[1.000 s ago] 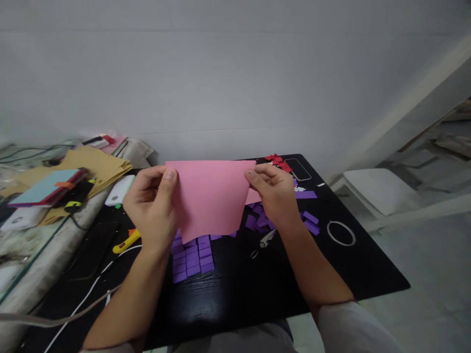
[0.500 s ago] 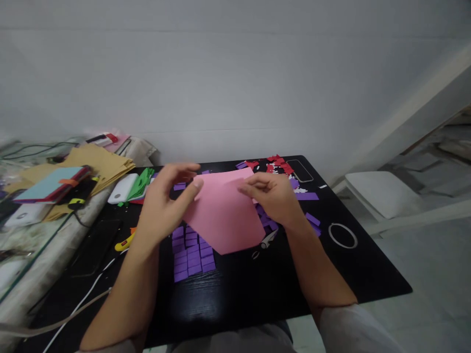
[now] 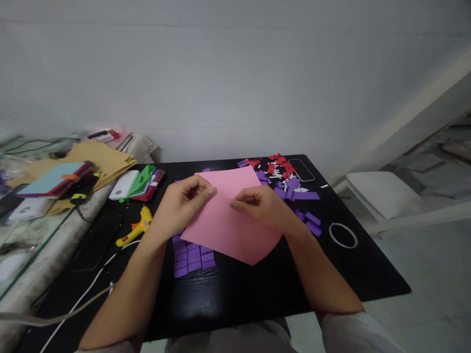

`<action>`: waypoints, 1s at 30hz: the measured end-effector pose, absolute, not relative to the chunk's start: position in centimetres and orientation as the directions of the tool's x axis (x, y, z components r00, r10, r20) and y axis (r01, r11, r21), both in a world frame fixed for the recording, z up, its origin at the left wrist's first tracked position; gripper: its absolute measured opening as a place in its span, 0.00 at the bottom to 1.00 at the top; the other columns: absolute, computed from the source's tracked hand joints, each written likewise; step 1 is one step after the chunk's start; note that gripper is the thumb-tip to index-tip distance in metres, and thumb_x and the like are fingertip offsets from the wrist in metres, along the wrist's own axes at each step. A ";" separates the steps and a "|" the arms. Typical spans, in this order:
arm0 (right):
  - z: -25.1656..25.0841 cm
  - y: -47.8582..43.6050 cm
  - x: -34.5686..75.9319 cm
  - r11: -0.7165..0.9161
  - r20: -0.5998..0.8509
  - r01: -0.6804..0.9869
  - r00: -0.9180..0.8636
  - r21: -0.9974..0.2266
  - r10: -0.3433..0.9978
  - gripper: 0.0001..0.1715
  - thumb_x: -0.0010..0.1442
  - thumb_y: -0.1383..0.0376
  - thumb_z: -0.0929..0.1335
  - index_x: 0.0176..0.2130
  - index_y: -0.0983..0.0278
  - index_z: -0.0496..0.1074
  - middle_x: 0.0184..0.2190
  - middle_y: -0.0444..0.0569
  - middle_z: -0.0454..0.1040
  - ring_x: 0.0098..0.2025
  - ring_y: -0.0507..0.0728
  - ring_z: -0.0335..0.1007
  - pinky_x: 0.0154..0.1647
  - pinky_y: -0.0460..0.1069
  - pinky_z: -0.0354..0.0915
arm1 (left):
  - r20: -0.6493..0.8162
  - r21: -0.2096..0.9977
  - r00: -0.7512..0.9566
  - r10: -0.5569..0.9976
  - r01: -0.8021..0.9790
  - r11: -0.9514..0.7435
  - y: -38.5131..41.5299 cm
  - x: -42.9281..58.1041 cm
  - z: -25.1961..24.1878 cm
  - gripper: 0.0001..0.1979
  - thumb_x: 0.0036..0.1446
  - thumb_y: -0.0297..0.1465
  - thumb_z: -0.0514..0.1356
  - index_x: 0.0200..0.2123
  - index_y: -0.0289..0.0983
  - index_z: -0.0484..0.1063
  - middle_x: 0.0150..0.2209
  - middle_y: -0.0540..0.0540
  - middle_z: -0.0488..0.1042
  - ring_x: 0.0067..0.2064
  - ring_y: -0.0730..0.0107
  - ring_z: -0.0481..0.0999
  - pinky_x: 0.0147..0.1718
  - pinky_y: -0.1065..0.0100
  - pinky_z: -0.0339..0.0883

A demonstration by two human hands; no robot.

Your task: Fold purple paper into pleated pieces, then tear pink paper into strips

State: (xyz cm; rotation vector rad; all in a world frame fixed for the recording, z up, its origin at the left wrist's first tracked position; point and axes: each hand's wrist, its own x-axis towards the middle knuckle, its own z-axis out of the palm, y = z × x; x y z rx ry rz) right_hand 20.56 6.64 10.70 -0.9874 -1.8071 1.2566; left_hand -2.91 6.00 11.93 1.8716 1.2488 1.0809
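Note:
A pink paper sheet [image 3: 235,235] is spread in front of me, over part of the purple paper pieces [image 3: 193,257]. My left hand [image 3: 187,201] is closed at the sheet's upper left side, thumb and forefinger pinched on it. Over the sheet's right half, my right hand [image 3: 261,206] is closed, with thumb and fingertips together near the middle of the paper. Anything between those right fingertips is too small or hidden to make out.
On the black table [image 3: 235,304], a yellow glue gun [image 3: 138,228] lies left, near coloured paper strips [image 3: 143,184]. Red paper scraps [image 3: 281,164] and more purple pieces [image 3: 294,184] lie at the back right. A silver ring [image 3: 343,235] sits right; a white stool [image 3: 384,195] stands beyond.
The pink sheet has turned, its lower edge shifting right and toward me. My left hand has closed from open and moved right; my right hand has moved slightly down and left.

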 end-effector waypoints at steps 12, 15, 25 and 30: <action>5.3 0.4 27.9 -0.187 -0.315 0.309 -0.442 -0.933 0.840 0.13 0.58 0.55 0.76 0.33 0.63 0.83 0.28 0.47 0.82 0.32 0.56 0.79 0.38 0.51 0.74 | -0.025 0.969 -0.007 1.000 0.245 0.026 -1.8 -6.0 3.5 0.20 0.58 0.49 0.68 0.29 0.38 0.75 0.24 0.50 0.72 0.25 0.72 0.68 0.23 0.71 0.62; 4.1 -0.4 28.1 -0.262 -0.347 0.262 -0.371 -0.929 0.862 0.16 0.57 0.53 0.76 0.32 0.63 0.82 0.28 0.46 0.80 0.32 0.56 0.77 0.38 0.51 0.73 | -0.194 0.966 0.049 0.980 0.182 0.182 -3.8 -5.5 1.0 0.22 0.60 0.52 0.65 0.30 0.38 0.73 0.21 0.52 0.70 0.22 0.71 0.69 0.23 0.70 0.66; -1.0 -1.8 25.2 -0.136 -0.198 0.324 -0.167 -0.936 0.966 0.19 0.61 0.50 0.72 0.37 0.65 0.80 0.34 0.51 0.82 0.38 0.59 0.78 0.43 0.53 0.71 | -0.178 0.956 0.031 0.984 0.243 0.165 -5.2 -6.7 -1.0 0.19 0.61 0.49 0.66 0.34 0.37 0.75 0.24 0.51 0.72 0.25 0.71 0.72 0.22 0.71 0.69; -2.1 -2.8 25.1 -0.139 -0.206 0.384 -0.141 -0.913 0.968 0.26 0.65 0.46 0.68 0.49 0.62 0.81 0.45 0.54 0.84 0.34 0.58 0.78 0.31 0.51 0.71 | -0.206 0.950 0.067 0.976 0.251 0.184 -6.9 -7.7 -1.9 0.19 0.64 0.49 0.63 0.38 0.37 0.75 0.22 0.53 0.71 0.22 0.73 0.71 0.20 0.73 0.67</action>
